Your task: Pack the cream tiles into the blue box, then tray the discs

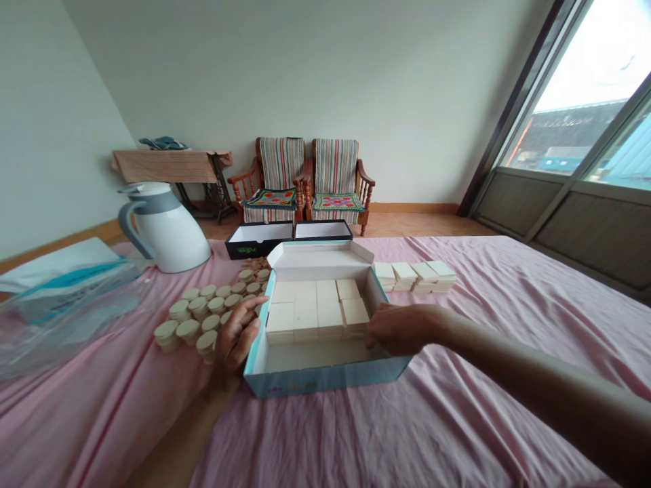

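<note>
A light-blue cardboard box [325,385] lies in front of me with its lid flap raised at the back. Inside, rows of pale square wooden-looking pieces [305,315] are stacked against the far wall, and the front strip of its floor is bare. My left hand [238,335] grips the box's left wall, thumb and fingers at the rim. My right hand [399,329] reaches over the right wall, its curled fingers down at the front of the rightmost stack. Its fingertips are partly hidden, so whether a piece is between them does not show.
Left of the box stand several stacks of pale round discs [196,308]. More square stacks [417,272] sit behind to the right. Two black open boxes [262,240], a white-grey jug [173,230] and clear plastic packaging [76,318] rest on the pink cloth [508,379].
</note>
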The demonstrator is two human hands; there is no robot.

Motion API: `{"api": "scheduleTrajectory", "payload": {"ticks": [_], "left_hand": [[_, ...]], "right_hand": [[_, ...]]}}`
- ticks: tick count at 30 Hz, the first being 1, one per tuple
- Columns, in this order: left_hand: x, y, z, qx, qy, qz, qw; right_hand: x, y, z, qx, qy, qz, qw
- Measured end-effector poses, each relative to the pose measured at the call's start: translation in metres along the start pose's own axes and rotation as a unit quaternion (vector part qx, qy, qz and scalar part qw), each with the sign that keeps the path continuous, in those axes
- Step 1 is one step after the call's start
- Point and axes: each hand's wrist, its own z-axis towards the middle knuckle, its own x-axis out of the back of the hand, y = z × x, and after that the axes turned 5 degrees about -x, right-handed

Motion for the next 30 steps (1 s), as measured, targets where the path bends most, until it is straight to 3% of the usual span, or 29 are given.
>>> {"api": "scheduleTrajectory", "payload": {"ticks": [3, 7, 12, 17, 20, 26, 30], "left_hand": [[0.0, 0.0, 0.0, -0.007, 0.008, 0.009, 1.0], [0.0, -0.001, 0.0, -0.018, 0.011, 0.013, 1.0], [0.001, -0.001, -0.001, -0.018, 0.013, 0.016, 1.0], [0.001, -0.002, -0.001, -0.023, 0.013, 0.013, 1.0], [0.002, -0.003, -0.001, -0.023, 0.007, 0.013, 1.0], [0.001, -0.002, -0.001, -0.022, 0.007, 0.005, 1.0], [0.0, -0.003, -0.001, -0.025, 0.013, 0.014, 1.0]], "right_hand": [[0.004, -0.006, 0.004, -0.038, -0.027, -0.042, 0.998], [0.001, -0.009, 0.003, -0.057, -0.01, -0.05, 0.997], [0.003, 0.001, -0.006, -0.057, 0.068, 0.002, 0.996], [0.012, 0.001, -0.008, -0.167, 0.167, -0.04, 0.971], [0.004, -0.003, 0.003, -0.191, 0.194, -0.068, 0.96], [-0.02, -0.006, 0.028, -0.205, 0.213, -0.028, 0.955], [-0.017, -0.006, 0.024, -0.222, 0.232, -0.03, 0.947]]}}
